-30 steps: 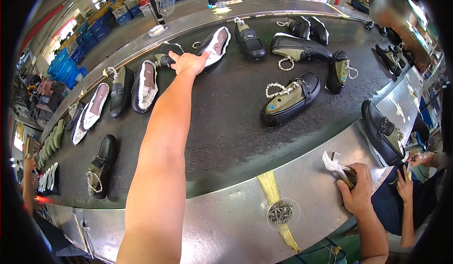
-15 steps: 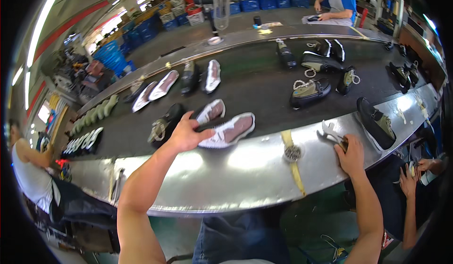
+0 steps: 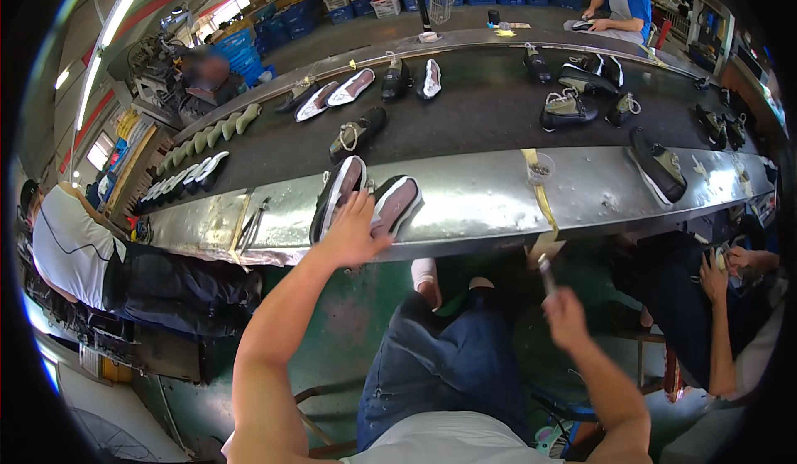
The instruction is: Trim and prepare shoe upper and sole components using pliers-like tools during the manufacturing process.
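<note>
Two dark shoes lie with their pinkish-brown undersides up and pale rims at the bench's near metal edge, the left shoe [image 3: 342, 183] beside the right shoe [image 3: 402, 202]. My left hand [image 3: 355, 230] grips across their near ends, fingers over the left one and thumb by the right one; the exact hold is partly hidden. Over the floor, right of my knees, my right hand [image 3: 568, 318] is closed on metal pliers [image 3: 546, 271]. The pliers point up toward the bench, and their jaws are blurred.
A metal ledge [image 3: 465, 202] borders the dark belt [image 3: 465, 115], where several shoes stand. A clear cup of small bits [image 3: 540, 168] and a dark shoe [image 3: 656, 168] rest on the ledge. Workers sit at left and right; another [image 3: 623, 7] is across the belt.
My left hand has drawn the two upside-down shoes from the belt onto the ledge and turned them. My right hand has lifted the pliers off the ledge and brought them nearer my lap.
</note>
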Available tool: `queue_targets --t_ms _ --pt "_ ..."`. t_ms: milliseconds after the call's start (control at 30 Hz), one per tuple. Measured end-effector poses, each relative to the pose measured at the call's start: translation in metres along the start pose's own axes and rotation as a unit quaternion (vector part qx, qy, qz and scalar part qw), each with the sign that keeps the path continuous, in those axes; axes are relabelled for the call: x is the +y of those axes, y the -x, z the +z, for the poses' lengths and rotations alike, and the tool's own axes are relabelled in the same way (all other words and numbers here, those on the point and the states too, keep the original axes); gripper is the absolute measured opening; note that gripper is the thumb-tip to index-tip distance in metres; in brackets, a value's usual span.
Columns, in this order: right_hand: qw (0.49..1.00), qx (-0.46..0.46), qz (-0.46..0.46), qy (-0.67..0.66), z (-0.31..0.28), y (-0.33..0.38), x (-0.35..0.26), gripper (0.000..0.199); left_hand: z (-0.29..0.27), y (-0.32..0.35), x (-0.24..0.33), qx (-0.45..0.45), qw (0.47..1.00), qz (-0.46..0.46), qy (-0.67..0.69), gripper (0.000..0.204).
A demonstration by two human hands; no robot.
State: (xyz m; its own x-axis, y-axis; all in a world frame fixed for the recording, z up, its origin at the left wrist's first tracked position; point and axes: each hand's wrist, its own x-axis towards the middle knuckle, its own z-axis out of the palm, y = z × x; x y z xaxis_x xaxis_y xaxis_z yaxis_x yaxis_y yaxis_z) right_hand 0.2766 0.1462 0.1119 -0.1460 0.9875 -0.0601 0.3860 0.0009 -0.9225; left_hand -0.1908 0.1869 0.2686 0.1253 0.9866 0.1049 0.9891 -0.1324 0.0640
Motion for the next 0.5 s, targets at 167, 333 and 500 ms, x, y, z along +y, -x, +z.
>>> queue_targets --t_ms 167,333,500 --pt "0.936 -0.18 0.266 -0.146 0.034 0.128 -0.012 0.012 0.015 -0.104 0.006 -0.129 0.981 -0.133 0.064 0.073" --pt "0.921 -0.23 0.237 -0.208 0.025 0.17 -0.012 0.021 0.025 -0.094 -0.01 -0.13 0.948 -0.122 0.265 0.058" --pt "0.971 -0.214 0.104 0.038 0.028 0.169 -0.04 0.024 0.024 0.033 0.064 0.019 0.864 -0.047 0.501 0.059"
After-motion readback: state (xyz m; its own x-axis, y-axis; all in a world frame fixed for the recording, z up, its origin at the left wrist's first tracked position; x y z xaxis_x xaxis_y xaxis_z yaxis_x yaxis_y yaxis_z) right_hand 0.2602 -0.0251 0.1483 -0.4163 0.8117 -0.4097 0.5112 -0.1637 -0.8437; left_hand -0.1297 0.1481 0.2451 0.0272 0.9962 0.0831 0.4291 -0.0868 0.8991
